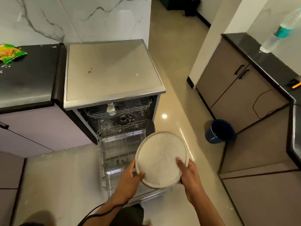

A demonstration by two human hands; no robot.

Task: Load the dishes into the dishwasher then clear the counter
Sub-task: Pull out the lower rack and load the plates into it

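While a green packet (11, 53) lies at the far left edge of the dark tabletop (31, 82), the dishwasher (112, 70) stands open with its lower rack (114, 149) pulled out. Above the rack, the left hand (130, 178) and the right hand (189, 174) hold a white plate (161, 159), fingers curled on its rim. A blue bucket (219, 131) stands on the floor at the right.

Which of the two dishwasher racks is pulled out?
The lower wire rack, drawn out over the open dishwasher door beneath the round white plate in both hands. The upper wire rack sits inside the machine.
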